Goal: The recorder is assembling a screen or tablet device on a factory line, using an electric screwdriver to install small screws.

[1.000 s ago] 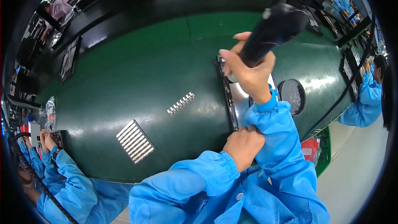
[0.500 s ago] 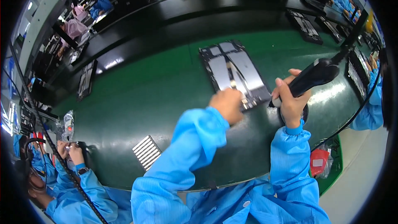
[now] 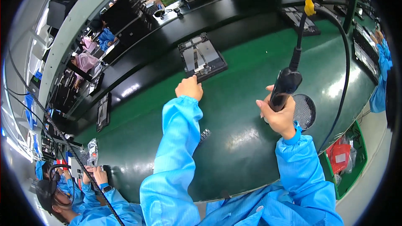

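Note:
My left hand [image 3: 189,88] is closed at the near edge of an opened tablet [image 3: 204,56], with its fingers partly hidden. The tablet lies flat toward the far side of the green work surface, its silver battery panels and inner parts facing up. In my right hand [image 3: 280,115] is a black electric screwdriver [image 3: 286,84], its cable running up from the top. The tool's tip is hidden behind the hand. Just right of that hand stands a round dark dish [image 3: 305,112] of small parts. A small metallic-looking piece [image 3: 204,137] shows beside my left sleeve.
More opened tablets lie at the left [image 3: 104,111], far right [image 3: 301,21] and right edge [image 3: 365,60]. A yellow hook [image 3: 309,8] holds the hanging cable. At lower right is a green bin [image 3: 356,159] with a red packet. Co-workers sit at left [image 3: 100,201] and right.
My left hand and the tablet have moved left and farther away. My right hand has lifted the screwdriver away from the dish, and the tool stands more upright. The whole view has shifted.

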Demonstrator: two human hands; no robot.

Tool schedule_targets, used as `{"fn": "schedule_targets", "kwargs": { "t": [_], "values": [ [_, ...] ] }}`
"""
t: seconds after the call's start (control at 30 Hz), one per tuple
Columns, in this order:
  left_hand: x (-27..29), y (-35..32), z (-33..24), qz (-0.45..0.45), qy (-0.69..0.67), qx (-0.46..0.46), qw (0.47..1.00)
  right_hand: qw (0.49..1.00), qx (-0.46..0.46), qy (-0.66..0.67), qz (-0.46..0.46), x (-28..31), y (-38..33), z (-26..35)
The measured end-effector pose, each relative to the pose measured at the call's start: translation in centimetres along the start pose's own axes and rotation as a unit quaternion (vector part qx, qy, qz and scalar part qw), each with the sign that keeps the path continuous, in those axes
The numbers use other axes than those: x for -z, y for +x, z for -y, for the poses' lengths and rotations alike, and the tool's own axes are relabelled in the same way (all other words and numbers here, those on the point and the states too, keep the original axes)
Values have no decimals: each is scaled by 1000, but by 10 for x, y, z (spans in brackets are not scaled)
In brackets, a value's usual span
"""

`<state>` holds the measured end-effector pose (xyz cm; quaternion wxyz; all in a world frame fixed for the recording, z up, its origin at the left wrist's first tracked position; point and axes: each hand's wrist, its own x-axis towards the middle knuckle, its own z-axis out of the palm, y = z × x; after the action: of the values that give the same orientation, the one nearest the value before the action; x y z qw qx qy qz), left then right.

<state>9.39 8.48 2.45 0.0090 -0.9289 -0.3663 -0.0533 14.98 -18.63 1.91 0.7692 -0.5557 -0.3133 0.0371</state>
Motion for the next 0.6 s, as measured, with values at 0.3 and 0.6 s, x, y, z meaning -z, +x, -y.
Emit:
{"fn": "schedule_targets", "kwargs": {
  "t": [0.3,0.6],
  "values": [
    [51,-84,41,145,-144,-101,974,997,15,-74,10,0,9,-7],
    [20,-148,35,125,-208,-131,961,986,126,-102,49,3,7,-2]
  ]
}}
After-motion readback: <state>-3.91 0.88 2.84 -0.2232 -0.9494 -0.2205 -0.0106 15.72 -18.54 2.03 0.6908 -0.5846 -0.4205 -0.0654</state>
